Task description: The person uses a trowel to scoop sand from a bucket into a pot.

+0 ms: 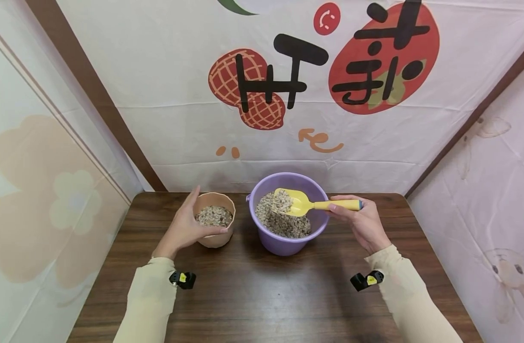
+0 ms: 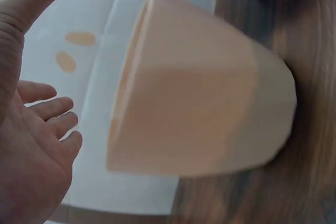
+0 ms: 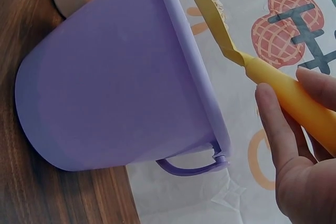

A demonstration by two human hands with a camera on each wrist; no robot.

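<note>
My right hand [image 1: 359, 220] grips the handle of a yellow toy shovel [image 1: 302, 202], its scoop loaded with coarse grey-beige grit. In the right wrist view the shovel [image 3: 215, 22] is held above the rim of a purple bucket [image 3: 115, 77], which has more of the same grit [image 1: 283, 220] inside. A peach-coloured flowerpot [image 1: 215, 240] with a faceted rim stands left of the bucket, partly filled with grit. Spread beside and over this pot is my left hand [image 1: 188, 228]. The left wrist view shows its relaxed fingers [image 2: 63, 121] apart from the pot wall.
Both containers stand near the back edge of a dark wooden table [image 1: 262, 295]. A white printed cloth [image 1: 176, 119] hangs right behind them, and more printed cloth panels rise at the left and right. The bucket's handle [image 3: 191, 170] hangs at its side.
</note>
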